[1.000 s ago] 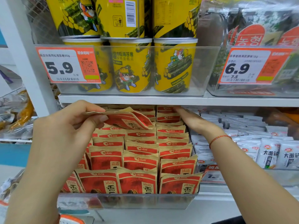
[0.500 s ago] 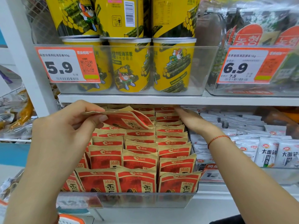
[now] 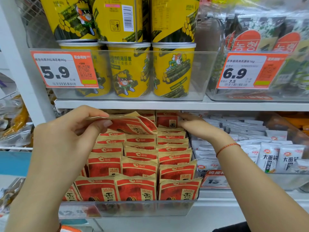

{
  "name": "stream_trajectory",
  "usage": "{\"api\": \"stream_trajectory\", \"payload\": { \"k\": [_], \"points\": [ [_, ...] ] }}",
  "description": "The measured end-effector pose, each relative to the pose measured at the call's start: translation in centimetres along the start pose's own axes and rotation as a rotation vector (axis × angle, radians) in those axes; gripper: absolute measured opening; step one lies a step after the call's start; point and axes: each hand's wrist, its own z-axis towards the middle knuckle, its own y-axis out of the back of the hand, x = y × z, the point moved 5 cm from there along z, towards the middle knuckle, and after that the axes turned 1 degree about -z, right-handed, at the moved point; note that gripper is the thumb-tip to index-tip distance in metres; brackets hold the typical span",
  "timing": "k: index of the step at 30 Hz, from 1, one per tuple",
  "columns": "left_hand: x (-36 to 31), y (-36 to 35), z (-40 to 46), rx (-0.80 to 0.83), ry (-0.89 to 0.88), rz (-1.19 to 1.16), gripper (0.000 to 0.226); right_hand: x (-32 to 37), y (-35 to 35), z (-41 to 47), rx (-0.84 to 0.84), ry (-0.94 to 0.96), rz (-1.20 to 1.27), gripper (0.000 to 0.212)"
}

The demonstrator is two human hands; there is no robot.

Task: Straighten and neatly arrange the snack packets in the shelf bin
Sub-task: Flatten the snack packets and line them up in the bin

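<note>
Red and tan snack packets (image 3: pixel 140 166) stand in three rows inside a clear shelf bin (image 3: pixel 143 208) on the lower shelf. My left hand (image 3: pixel 66 136) pinches a loose packet (image 3: pixel 132 123), bent and lying flat above the back rows. My right hand (image 3: pixel 195 126) reaches deep along the right row, its fingers against an upright packet (image 3: pixel 167 120) at the back, just under the shelf above. How the fingertips lie there is partly hidden by the packets.
Yellow seaweed-roll cans (image 3: pixel 132 71) fill a clear bin on the upper shelf (image 3: pixel 167 104) close above my hands. White snack packets (image 3: pixel 270 158) sit in the bin to the right. A white upright post (image 3: pixel 21 64) stands at the left.
An upright packet now stands taller at the back of the right row beside my right fingers. My left hand keeps the bent packet in place.
</note>
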Motion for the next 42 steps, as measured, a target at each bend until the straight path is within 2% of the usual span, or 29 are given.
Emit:
{"api": "stream_trajectory", "payload": {
  "k": [3,6,9,11,14,19,23,25,27,30,34,42],
  "points": [
    [-0.7,-0.3,0.0,-0.015,-0.021,0.05,0.011,1.2,1.2,-2.6,0.016,0.039,-0.142,0.045],
    [-1.6,-0.8,-0.2,-0.059,-0.041,0.004,0.008,2.6,2.0,-6.1,0.08,0.103,-0.295,0.051],
    [-2.2,-1.3,-0.4,-0.118,-0.018,-0.168,0.029,4.6,2.4,-9.0,0.078,0.219,-0.054,0.067],
    [-2.7,-1.8,-0.5,-0.144,0.04,-0.291,0.019,6.1,2.3,-10.0,0.126,0.341,0.192,0.064],
    [-3.0,-2.7,-0.6,-0.161,0.158,-0.472,0.007,7.2,1.1,-10.2,0.179,0.439,0.318,0.047],
    [-2.6,-4.1,-0.7,-0.09,0.282,-0.559,0.011,7.3,0.5,-9.9,0.172,0.422,0.457,0.042],
    [-2.2,-5.4,-0.9,0.199,0.374,-0.576,0.022,7.7,0.2,-9.8,0.23,0.42,0.682,0.033],
    [-2.5,-5.7,-1.0,0.256,0.384,-0.618,0.031,7.9,0.1,-9.8,0.234,0.411,0.717,0.033],
    [-2.6,-5.6,-1.0,0.257,0.371,-0.625,0.038,7.9,0.2,-9.9,0.215,0.352,0.764,0.034],
    [-2.5,-5.3,-0.8,0.231,0.361,-0.625,0.039,7.8,0.1,-10.1,0.242,0.289,0.739,0.047],
    [-2.3,-5.0,-0.8,0.202,0.36,-0.632,0.037,7.7,0.0,-10.2,0.271,0.289,0.673,0.041],
    [-2.4,-5.3,-1.0,0.243,0.355,-0.634,0.038,8.2,0.5,-10.8,0.246,0.309,0.735,0.036]
  ]
}}
